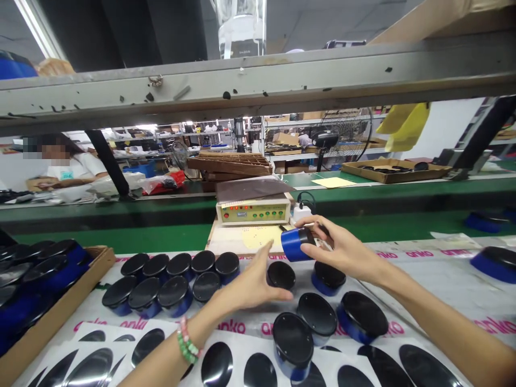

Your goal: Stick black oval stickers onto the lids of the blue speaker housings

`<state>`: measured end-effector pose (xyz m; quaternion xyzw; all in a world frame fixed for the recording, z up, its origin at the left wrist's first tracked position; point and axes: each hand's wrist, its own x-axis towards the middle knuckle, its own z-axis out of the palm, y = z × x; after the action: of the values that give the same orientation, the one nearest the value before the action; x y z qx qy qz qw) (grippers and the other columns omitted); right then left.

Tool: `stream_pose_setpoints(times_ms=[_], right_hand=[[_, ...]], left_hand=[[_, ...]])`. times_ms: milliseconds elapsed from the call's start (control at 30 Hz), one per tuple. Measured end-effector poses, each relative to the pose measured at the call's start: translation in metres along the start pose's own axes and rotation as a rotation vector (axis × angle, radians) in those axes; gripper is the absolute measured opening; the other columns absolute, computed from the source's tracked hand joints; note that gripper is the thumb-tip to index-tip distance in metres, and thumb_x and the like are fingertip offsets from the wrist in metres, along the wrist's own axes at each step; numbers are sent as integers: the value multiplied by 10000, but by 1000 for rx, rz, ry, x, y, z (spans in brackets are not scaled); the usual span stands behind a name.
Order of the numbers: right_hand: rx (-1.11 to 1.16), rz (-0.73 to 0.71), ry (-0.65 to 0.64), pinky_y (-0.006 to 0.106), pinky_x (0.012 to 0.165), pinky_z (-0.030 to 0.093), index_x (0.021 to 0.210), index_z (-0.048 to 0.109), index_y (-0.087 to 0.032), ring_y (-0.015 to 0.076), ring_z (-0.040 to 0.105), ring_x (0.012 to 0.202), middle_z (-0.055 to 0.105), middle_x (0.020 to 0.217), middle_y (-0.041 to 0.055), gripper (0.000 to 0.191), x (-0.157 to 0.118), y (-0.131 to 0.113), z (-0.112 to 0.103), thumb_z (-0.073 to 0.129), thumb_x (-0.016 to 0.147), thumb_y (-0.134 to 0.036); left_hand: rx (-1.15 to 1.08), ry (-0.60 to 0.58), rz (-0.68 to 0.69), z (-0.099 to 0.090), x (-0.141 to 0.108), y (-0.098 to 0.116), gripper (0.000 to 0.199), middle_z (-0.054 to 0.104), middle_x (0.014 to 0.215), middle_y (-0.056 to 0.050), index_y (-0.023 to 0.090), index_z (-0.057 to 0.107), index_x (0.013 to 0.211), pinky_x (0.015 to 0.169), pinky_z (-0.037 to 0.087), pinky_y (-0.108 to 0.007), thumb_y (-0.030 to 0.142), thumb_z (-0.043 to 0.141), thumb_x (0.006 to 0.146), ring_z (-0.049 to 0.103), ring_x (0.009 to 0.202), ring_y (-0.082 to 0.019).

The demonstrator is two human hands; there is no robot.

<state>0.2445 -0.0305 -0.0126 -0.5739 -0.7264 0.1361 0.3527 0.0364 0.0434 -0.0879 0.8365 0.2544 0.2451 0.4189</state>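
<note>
My right hand (336,247) grips a round blue part with a black end (296,244), tilted on its side above the work surface. A small dark item (322,228) shows by its fingers; I cannot tell what it is. My left hand (258,277) has its thumb and fingers spread, beside a black-topped round part (281,276); whether it touches the part is unclear. Nearer to me stand more blue parts with glossy black tops, including one round part (293,344). Two rows of similar parts (175,293) stand left of my left hand.
Behind my hands sits a control box (253,211) with red lights. Sheets of black oval stickers (217,365) lie in front. A cardboard tray (60,317) of blue parts is at left. A shelf beam (242,88) crosses overhead. A person (76,161) is at far left.
</note>
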Motion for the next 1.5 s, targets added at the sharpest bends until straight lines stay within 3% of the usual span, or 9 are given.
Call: stream_pose_setpoints(times_ms=[67, 133, 267, 533, 733, 933, 1133, 1300, 1500], right_hand=[[91, -46, 1, 276, 709, 438, 1163, 436, -225, 162, 483, 751, 341, 733, -38, 392, -6, -15, 2, 563, 829, -385], [156, -97, -6, 281, 743, 450, 1163, 442, -238, 166, 500, 778, 386, 769, -26, 394, -9, -29, 6, 593, 810, -327], [353, -56, 4, 272, 734, 475, 1112, 464, -253, 158, 523, 791, 472, 874, -2, 283, -3, -51, 11, 519, 871, -390], [515, -4, -13, 281, 668, 493, 898, 510, -225, 178, 533, 783, 482, 790, 4, 235, 21, -86, 22, 567, 821, -439], [496, -7, -31, 282, 681, 469, 847, 489, -207, 157, 529, 751, 506, 789, -7, 211, 25, -100, 52, 517, 816, -414], [-68, 11, -212, 275, 533, 348, 675, 379, -216, 142, 442, 572, 484, 626, -17, 259, 25, -80, 94, 510, 816, -389], [-116, 58, -277, 283, 567, 367, 716, 439, -188, 160, 503, 628, 556, 761, 52, 282, 33, -67, 140, 499, 840, -434], [-95, 65, -464, 266, 609, 417, 817, 519, -176, 179, 554, 718, 576, 873, 43, 358, 33, -60, 140, 697, 652, -438], [-141, 83, -506, 281, 616, 402, 857, 514, -168, 197, 539, 725, 589, 830, 46, 264, 43, -53, 119, 625, 720, -364]], left_hand=[[-132, -4, 40, -13, -2, 19, 1101, 184, 1528, -143, 253, 77, 1464, 1080, 330, -466, 382, 799, 644, 330, 1347, -288], [-205, -12, 106, -26, -6, 43, 939, 317, 1480, -106, 287, 175, 1443, 1006, 433, -410, 341, 758, 709, 478, 1244, -251], [95, 185, 223, -44, -17, 80, 668, 565, 1263, -49, 246, 461, 1289, 951, 478, -363, 286, 770, 698, 578, 1103, -225], [293, 255, 246, -73, -41, 98, 578, 632, 1129, -11, 227, 509, 1226, 829, 521, -267, 327, 755, 713, 643, 927, -173], [389, 312, 194, -74, -71, 75, 657, 568, 1253, -63, 219, 414, 1307, 926, 474, -333, 308, 733, 740, 579, 1083, -215], [796, 197, -44, -70, -98, 13, 866, 478, 1262, -130, 182, 364, 1314, 957, 426, -470, 416, 817, 614, 486, 1146, -308], [871, 154, -84, -70, -101, -14, 474, 507, 1108, -106, 144, 493, 1118, 915, 439, -445, 182, 733, 711, 473, 1080, -293], [881, 87, -65, -83, -110, -16, 550, 441, 1223, -120, 166, 443, 1178, 934, 421, -451, 160, 715, 701, 437, 1095, -291], [850, -14, -34, -103, -121, -13, 610, 483, 1202, -92, 205, 459, 1192, 920, 435, -419, 240, 766, 666, 472, 1072, -276]])
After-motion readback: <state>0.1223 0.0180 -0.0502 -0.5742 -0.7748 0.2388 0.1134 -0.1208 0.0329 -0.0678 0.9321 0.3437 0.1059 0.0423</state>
